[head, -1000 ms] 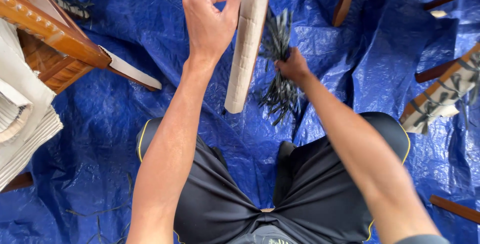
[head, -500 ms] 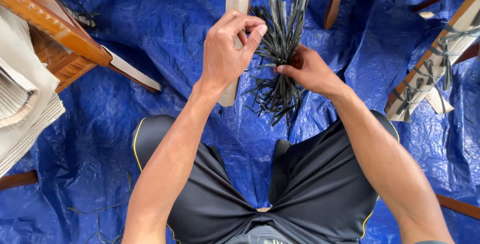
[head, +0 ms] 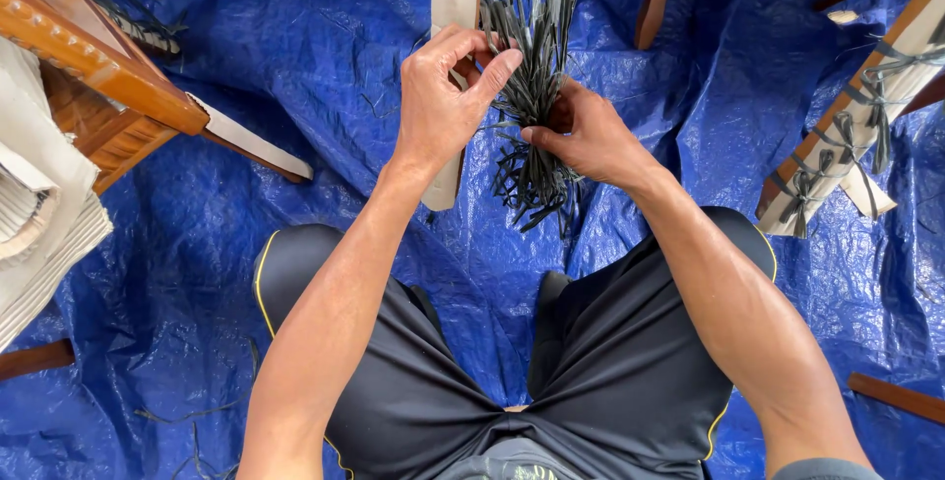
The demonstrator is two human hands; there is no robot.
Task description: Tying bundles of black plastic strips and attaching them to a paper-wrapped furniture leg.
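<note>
Just a splayed bundle of dark strips (head: 532, 96)

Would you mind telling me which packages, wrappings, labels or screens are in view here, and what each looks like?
No labels, signs or screens show.
Cardboard-wrapped piece: top centre, behind the left hand; long, pale beige.
Wrapped wooden piece: right edge; brown wood in pale cardboard, tied with dark straps.
Folded cardboard sheets: left edge; stacked, off-white, corrugated.
Bundle of dark strips: centre, gripped by the right hand.
</note>
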